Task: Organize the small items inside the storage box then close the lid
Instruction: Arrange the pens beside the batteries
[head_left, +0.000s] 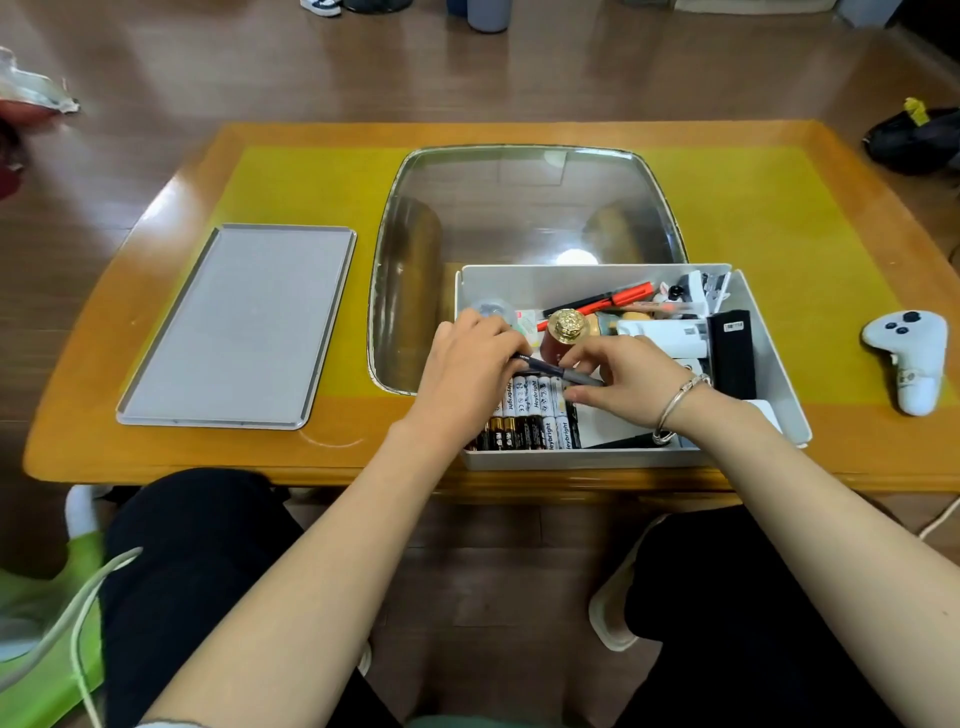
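- A low wooden table with a yellow top and a glass middle stands on a brown wood floor; the person's knees in black show below its near edge.
- The white box sits open at the near edge, right of centre.
- Its grey lid lies flat on the table well to the left, apart from the box.
- Both hands are inside the box, above rows of batteries.
- The left hand has its fingers curled round one end of a dark pen.
- The right hand, a bracelet on its wrist, pinches the other end.
- Behind the hands: a gold-capped bottle, a red marker, a black block.
- A white controller lies on the table right of the box.
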